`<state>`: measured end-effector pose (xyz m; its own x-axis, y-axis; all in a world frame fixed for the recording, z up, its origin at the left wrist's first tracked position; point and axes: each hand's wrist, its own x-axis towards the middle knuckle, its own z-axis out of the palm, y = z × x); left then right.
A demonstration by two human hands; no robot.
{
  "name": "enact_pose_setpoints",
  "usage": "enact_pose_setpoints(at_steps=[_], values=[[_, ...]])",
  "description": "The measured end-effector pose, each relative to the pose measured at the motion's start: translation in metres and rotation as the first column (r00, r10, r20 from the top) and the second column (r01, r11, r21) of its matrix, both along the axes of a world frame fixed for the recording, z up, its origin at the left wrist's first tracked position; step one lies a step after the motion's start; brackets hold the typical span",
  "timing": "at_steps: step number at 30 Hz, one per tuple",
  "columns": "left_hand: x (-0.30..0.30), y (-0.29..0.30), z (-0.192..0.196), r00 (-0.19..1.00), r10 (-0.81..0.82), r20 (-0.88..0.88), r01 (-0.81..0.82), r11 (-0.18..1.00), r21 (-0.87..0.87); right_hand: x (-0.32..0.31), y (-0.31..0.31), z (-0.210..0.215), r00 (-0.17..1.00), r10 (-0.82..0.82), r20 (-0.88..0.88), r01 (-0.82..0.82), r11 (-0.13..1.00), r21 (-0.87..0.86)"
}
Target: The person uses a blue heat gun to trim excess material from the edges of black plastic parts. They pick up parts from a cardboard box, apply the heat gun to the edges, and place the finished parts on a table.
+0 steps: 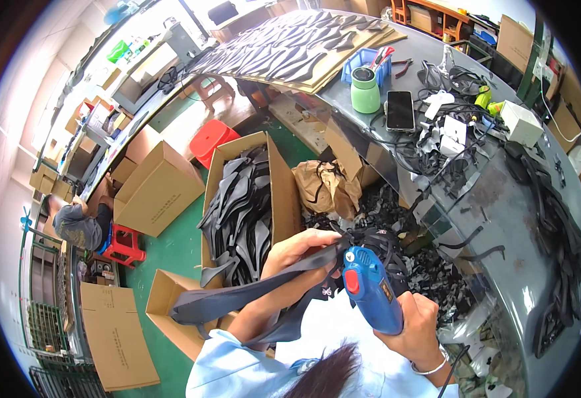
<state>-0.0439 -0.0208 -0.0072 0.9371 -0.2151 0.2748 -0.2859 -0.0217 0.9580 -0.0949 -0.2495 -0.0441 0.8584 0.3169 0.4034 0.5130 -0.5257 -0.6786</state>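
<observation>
My right hand [415, 325] is wrapped round the lower body of a blue corded power tool [378, 295] with a red button. The tool points up and away from me; its working tip is hidden. Pinched in my left hand [301, 251] is a long, curved dark grey strip [237, 295], its wide end hanging left across my forearm. The strip's far end meets the head of the tool, but I cannot tell whether they touch. Thin black strips [380, 249] bunch just beyond the tool.
A carton [284, 192] of similar dark pieces stands ahead-left, beside a brown paper bag [329, 189]. Black scraps [446, 292] heap below the grey table [483, 219], which bears a phone [400, 111], a green bottle [365, 93] and loose cords. A person [81, 225] sits far left.
</observation>
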Motion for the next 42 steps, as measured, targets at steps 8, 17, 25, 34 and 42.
enact_pose_setpoints(at_steps=[8, 17, 25, 34, 42], values=[[0.013, 0.017, 0.046, 0.773, -0.066, -0.632, 0.099, 0.995, 0.018, 0.0, -0.017, -0.011, 0.998, -0.055, 0.012, 0.056, 0.984, -0.172], [0.027, 0.02, 0.044, 0.809, -0.109, -0.577, 0.333, 0.894, 0.298, 0.001, -0.017, -0.015, 0.999, 0.001, 0.041, 0.008, 0.976, -0.217], [0.036, 0.019, 0.028, 0.801, -0.166, -0.576, 0.43, 0.829, 0.358, 0.001, -0.015, -0.016, 0.999, 0.02, 0.046, -0.01, 0.976, -0.217], [0.036, 0.0, 0.029, 0.816, -0.211, -0.537, 0.452, 0.812, 0.368, -0.001, -0.012, -0.013, 0.999, 0.031, 0.04, -0.026, 0.993, -0.113], [0.04, 0.005, -0.024, 0.941, -0.315, -0.123, 0.336, 0.826, 0.453, -0.001, 0.005, -0.01, 0.998, 0.043, 0.041, -0.04, 0.997, -0.066]])
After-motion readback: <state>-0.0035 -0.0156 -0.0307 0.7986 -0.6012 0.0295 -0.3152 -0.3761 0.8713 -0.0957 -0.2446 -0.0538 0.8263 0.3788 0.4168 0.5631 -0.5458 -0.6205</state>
